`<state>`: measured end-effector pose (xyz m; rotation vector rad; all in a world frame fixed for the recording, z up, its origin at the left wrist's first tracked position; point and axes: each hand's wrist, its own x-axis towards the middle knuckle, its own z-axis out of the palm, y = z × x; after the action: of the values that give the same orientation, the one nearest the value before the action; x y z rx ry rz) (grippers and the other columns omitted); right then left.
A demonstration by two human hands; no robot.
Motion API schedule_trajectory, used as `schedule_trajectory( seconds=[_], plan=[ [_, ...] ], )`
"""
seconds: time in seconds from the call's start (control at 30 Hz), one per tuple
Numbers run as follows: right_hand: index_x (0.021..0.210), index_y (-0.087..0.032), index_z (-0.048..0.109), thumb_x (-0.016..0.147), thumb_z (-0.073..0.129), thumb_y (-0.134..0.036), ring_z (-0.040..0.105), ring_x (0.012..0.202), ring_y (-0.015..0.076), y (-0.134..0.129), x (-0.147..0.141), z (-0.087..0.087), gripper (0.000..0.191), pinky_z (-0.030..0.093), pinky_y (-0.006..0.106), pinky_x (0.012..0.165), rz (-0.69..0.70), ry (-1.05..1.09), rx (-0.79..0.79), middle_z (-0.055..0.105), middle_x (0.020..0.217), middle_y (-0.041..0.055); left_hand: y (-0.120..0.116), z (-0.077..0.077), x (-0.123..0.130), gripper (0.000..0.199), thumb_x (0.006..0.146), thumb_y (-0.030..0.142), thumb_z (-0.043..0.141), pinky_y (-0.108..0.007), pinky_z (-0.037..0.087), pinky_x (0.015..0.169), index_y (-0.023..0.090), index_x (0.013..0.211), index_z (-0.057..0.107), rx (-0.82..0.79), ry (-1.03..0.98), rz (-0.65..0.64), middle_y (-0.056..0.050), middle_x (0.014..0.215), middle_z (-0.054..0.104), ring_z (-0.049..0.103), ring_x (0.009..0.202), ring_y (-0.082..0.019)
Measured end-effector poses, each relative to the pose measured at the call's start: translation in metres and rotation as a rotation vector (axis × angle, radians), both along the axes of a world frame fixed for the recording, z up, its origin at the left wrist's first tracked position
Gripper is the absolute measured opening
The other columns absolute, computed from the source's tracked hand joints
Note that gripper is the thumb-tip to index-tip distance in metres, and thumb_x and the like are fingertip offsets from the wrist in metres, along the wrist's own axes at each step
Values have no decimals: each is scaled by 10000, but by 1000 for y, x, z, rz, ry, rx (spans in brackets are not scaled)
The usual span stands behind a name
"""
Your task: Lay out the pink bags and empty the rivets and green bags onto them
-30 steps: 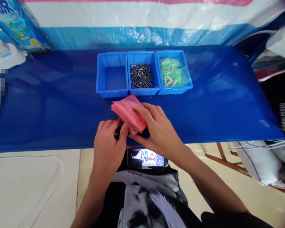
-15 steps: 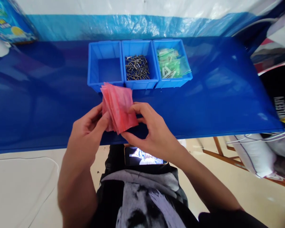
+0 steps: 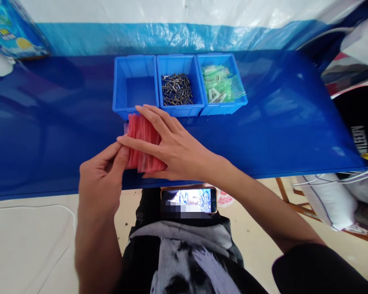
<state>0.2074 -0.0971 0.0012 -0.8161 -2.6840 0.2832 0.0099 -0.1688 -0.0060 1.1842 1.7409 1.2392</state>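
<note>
A fanned stack of pinkish-red plastic bags (image 3: 135, 157) is held over the front part of the blue table, just in front of the left bin. My left hand (image 3: 102, 173) is closed, pinching the stack's left edge between thumb and fingers. Across the top lies my right hand (image 3: 174, 147), gripping the stack with its thumb at the near edge and its other fingers stretched over the bags. Its forefinger reaches to the left hand's fingertips. The fingers partly cover the bags.
Three blue bins stand side by side: a left bin (image 3: 120, 87) with nothing visible inside, a middle one holding metal screw-like pieces (image 3: 177, 89), a right one holding green-tinted packets (image 3: 219, 83). A lit phone (image 3: 196, 196) lies on my lap below the table edge (image 3: 263, 173).
My right hand has moved left and over the top of the bags, its fingers now spread across them. The stack has fanned out leftward, and my left hand has shifted slightly left.
</note>
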Motion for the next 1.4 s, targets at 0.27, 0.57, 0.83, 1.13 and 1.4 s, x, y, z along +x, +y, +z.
schedule_trajectory(
  seconds=[0.27, 0.57, 0.83, 1.13, 1.4],
  plan=[
    [1743, -104, 301, 1115, 588, -448, 177, 1744, 351, 4, -13, -10, 772, 194, 544, 1435, 122, -64, 84, 224, 1838, 226, -4, -7, -7, 464, 890, 379, 918, -400, 683, 1139, 356, 1335, 789, 109, 32, 60, 17, 1331, 800, 808, 1174, -226],
    [1748, -37, 238, 1060, 554, -720, 203, 1735, 387, 18, 16, -29, 1020, 144, 584, 1443, 202, -32, 76, 229, 1839, 225, -6, 2, -17, 519, 1112, 387, 615, -562, 445, 1363, 268, 1614, 556, 343, 834, -193, -72, 1691, 532, 482, 1608, -321],
    [1769, -21, 29, 1038, 479, -800, 24, 1764, 365, -3, 54, -21, 1159, 185, 605, 1433, 56, 24, 51, 142, 1830, 312, 13, -17, -9, 773, 1169, 548, 358, -548, 299, 1415, 124, 1777, 137, 420, 1054, -713, -195, 1803, 312, 298, 1711, -338],
    [1767, 6, 22, 1075, 490, -729, 62, 1758, 392, -23, 93, -30, 1112, 217, 610, 1425, -62, -39, 15, 109, 1836, 309, 21, -5, 18, 773, 1163, 562, 339, -546, 267, 1426, 63, 1744, 240, 458, 1112, -782, -213, 1818, 258, 230, 1733, -348],
    [1780, -97, -89, 1090, 511, -676, 24, 1760, 373, -28, 95, -28, 1082, 217, 665, 1416, -84, -46, -30, 95, 1847, 267, 21, -20, 41, 769, 1134, 562, 448, -680, 274, 1396, 145, 1755, 269, 358, 1134, -765, -186, 1825, 245, 230, 1722, -425]
  ],
)
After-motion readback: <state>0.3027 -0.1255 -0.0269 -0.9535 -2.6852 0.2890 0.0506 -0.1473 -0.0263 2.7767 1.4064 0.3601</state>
